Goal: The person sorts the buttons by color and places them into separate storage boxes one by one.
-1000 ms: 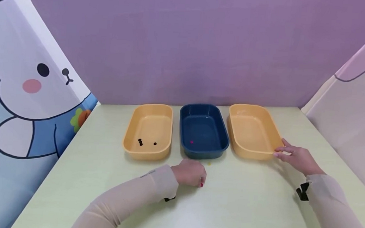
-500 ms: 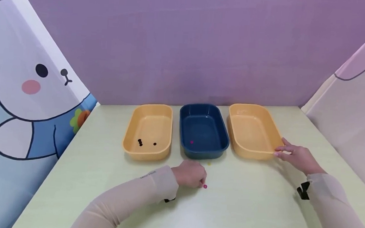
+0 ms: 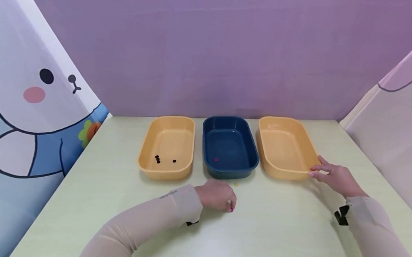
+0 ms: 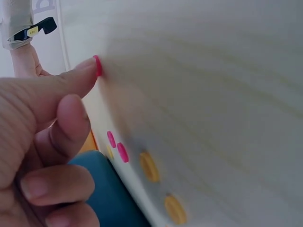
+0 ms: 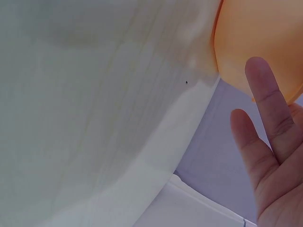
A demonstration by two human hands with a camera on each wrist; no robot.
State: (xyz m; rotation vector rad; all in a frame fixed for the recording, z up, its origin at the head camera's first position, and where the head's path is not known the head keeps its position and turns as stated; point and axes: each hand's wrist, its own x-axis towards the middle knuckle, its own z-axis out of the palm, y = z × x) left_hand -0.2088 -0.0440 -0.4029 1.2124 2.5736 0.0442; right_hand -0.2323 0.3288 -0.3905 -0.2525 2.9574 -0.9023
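A small pink disc [image 4: 98, 65] sits right against one fingertip [image 4: 81, 73] of the left hand [image 3: 217, 195], on the near side of the blue tray [image 3: 228, 174]. The other fingers curl in with their tips apart from the disc. I cannot tell whether it is pinched from a hidden side or merely pressed, nor whether it is just clear of the worktop [image 3: 273, 236]. The hand is low, presumably because something so thin calls for fingertip contact.

Between this hand and the blue tray, the left wrist view shows two more pink pieces [image 4: 123, 152] and two yellow pieces [image 4: 150, 166] on the worktop; the hand probably hides most of them from the head camera.

Farther back, three trays stand in a row, likely to keep colours apart: the left yellow tray [image 3: 165, 175] has black pieces [image 3: 158, 159] in it, and the blue tray has a pink piece [image 3: 216, 159].

At the right yellow tray [image 3: 283, 174], the right hand [image 3: 339, 179] touches the near right corner with fingers fairly straight and spread, perhaps steadying it, well apart from the disc. Behind the trays hangs a purple backdrop [image 3: 215, 53].
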